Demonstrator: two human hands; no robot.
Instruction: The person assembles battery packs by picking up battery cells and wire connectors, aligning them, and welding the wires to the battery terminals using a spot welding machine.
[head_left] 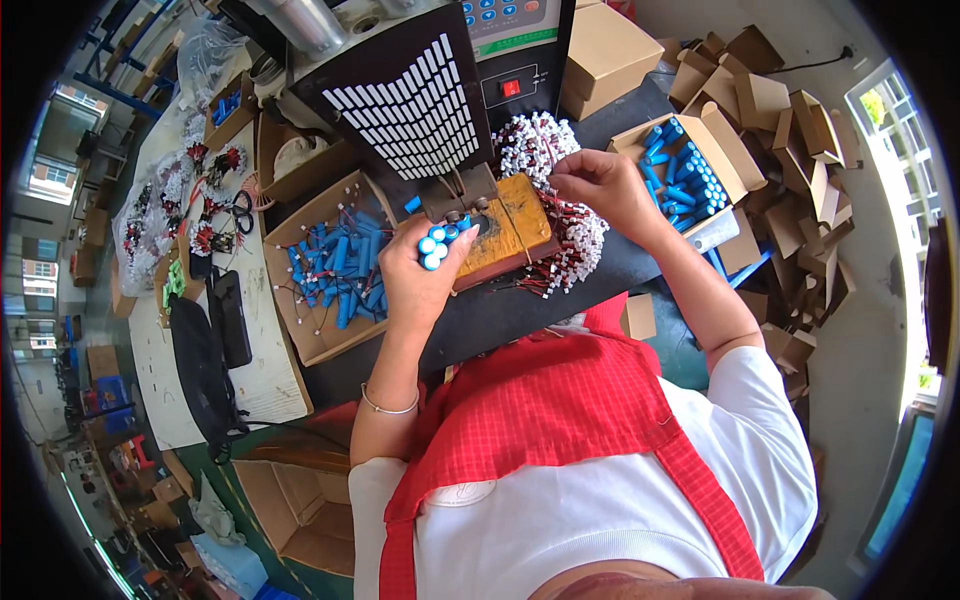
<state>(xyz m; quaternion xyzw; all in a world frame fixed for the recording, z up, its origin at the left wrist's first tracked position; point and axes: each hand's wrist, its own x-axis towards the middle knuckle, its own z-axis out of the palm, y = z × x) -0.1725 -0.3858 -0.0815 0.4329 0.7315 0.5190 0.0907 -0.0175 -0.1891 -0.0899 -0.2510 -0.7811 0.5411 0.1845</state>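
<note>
My left hand [418, 275] is closed around several blue cylindrical battery cells [434, 246], their white ends facing up. It sits at the front of a spot-welding machine [405, 100], beside the two electrode tips [458, 217]. One cell held at the fingertips lies close under the tips, by a yellow-topped block [512, 228]. Over a pile of wire leads with white connectors [575, 235], my right hand [605, 190] pinches with thumb and forefinger; what it holds, perhaps a lead, is too small to make out.
Left of the machine, a cardboard box [320, 350] holds blue cells with wires. Another open box [735, 165] with bare blue cells stands at right. Empty cartons [800, 200] heap beyond it. Scissors [243, 212] and a phone [232, 318] lie on the white table [270, 385].
</note>
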